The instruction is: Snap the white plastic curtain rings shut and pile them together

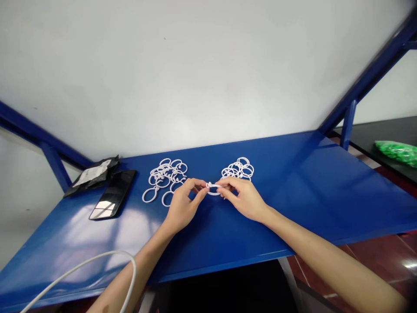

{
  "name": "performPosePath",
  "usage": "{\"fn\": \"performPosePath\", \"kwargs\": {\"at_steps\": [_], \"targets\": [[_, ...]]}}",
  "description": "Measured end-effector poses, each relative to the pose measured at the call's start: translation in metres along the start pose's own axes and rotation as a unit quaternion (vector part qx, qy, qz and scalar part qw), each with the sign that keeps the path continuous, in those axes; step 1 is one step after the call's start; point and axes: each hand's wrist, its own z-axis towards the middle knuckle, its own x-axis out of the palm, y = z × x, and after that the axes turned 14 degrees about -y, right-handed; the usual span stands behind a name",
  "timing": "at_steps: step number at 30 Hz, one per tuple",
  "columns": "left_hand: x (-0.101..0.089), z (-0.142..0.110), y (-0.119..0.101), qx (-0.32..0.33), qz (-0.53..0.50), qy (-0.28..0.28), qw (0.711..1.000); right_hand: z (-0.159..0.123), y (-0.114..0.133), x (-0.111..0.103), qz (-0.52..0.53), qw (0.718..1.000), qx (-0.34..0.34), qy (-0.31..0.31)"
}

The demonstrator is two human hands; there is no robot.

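Between my two hands, just above the blue tabletop, is a white plastic curtain ring with a small knob or eyelet on its left side. My left hand pinches it by that knobbed end, thumb and fingertips together. On its other side my right hand grips the ring between thumb and fingers. A loose heap of similar white rings lies just left of my left hand. Behind my right hand sits a second heap of white rings, partly covered by the hand.
A dark phone lies on the blue table at the left, beside a black plastic package with a white label. A white cable loops over my left forearm. Green bagged items rest on a dark surface at right.
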Motion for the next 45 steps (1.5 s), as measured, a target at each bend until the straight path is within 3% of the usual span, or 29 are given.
{"fn": "performPosePath", "kwargs": {"at_steps": [9, 16, 21, 26, 31, 35, 39, 45], "targets": [[0.007, -0.006, -0.004, 0.054, 0.005, 0.038, 0.998, -0.007, -0.008, 0.004, -0.137, 0.979, -0.133, 0.065], [0.014, -0.018, 0.002, 0.191, 0.045, -0.013, 0.981, -0.012, -0.012, 0.003, -0.179, 0.962, -0.185, 0.095], [0.014, -0.020, 0.009, 0.269, 0.093, -0.005, 0.959, -0.013, -0.016, 0.004, -0.211, 0.947, -0.210, 0.122], [0.011, -0.004, 0.008, 0.268, 0.138, 0.008, 0.954, -0.009, -0.014, 0.007, -0.249, 0.947, -0.187, 0.079], [-0.002, 0.014, 0.027, 0.200, 0.325, -0.134, 0.915, 0.002, -0.018, -0.005, -0.288, 0.937, -0.194, -0.029], [-0.012, 0.020, 0.048, 0.156, 0.409, -0.136, 0.889, 0.011, -0.029, -0.017, -0.352, 0.922, -0.148, -0.062], [-0.014, 0.021, 0.049, 0.139, 0.380, -0.126, 0.906, 0.013, -0.031, -0.020, -0.360, 0.921, -0.129, -0.073], [-0.007, 0.018, 0.026, 0.155, 0.254, -0.118, 0.947, 0.007, -0.021, -0.012, -0.308, 0.938, -0.154, -0.047]]}}
